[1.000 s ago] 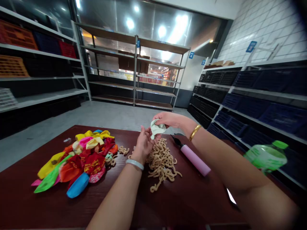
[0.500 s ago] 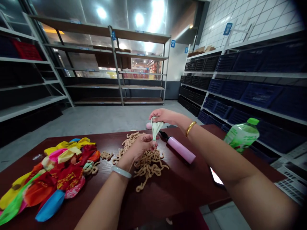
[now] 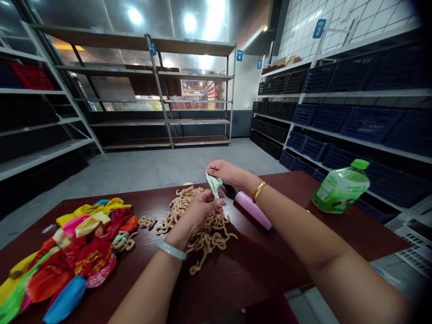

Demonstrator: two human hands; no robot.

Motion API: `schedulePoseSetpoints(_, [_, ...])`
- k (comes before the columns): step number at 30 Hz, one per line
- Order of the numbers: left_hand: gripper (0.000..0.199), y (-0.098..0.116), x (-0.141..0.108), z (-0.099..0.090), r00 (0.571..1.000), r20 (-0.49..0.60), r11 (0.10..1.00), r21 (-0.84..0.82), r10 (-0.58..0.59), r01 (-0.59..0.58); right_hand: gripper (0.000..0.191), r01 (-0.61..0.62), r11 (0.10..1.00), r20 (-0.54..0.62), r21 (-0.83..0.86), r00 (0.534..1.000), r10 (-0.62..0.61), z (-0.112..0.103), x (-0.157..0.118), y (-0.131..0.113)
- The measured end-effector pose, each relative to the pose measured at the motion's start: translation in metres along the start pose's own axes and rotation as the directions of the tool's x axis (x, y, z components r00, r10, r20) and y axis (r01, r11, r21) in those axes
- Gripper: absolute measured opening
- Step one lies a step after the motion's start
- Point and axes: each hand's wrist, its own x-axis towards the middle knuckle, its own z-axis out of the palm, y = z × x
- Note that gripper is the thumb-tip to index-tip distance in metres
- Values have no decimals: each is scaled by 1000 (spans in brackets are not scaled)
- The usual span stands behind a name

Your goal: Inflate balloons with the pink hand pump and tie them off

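Observation:
A limp pale green balloon hangs between my two hands above the table. My left hand is closed with thumb and fingers pinching its lower end. At its upper, wider end, my right hand grips the edge with bent fingers. Beneath and beside my left hand spreads a heap of tan, curled, string-like pieces. A pink hand pump with a black nozzle lies just right of the heap, its nozzle end close under my right hand.
Bright deflated balloons lie heaped at the left of the dark wooden table. A green-capped bottle stands at the right. Metal shelves line the back, and blue crates fill the right-hand racks.
My right hand has come down and slightly left, so the balloon is less stretched and tilts more. A pink round thing behind it and the phone at the right no longer show.

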Motion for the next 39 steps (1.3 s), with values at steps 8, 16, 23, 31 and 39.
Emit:
schedulePoseSetpoints(8, [9,15,-4,-13,999,-40,956,-292,-4,-8,29,-71,963,-40,262,996,84,1,-15,5])
schedulePoseSetpoints(16, [7,32,3,-47,914,-401,836,-477,67,-271,63,-486,614,-329,-622,874,359,-9,-89,63])
schedulePoseSetpoints(23, [5,32,6,-58,823,-565,785,-483,59,-388,44,-283,651,-293,-704,951,97,13,-93,63])
schedulePoseSetpoints(31, [4,22,11,-58,773,-622,785,-412,127,-462,51,-8,708,-140,-706,982,-129,42,-98,38])
schedulePoseSetpoints(39, [7,21,12,-48,807,-558,824,-354,195,-443,45,-60,733,-163,-677,984,-70,41,-99,37])
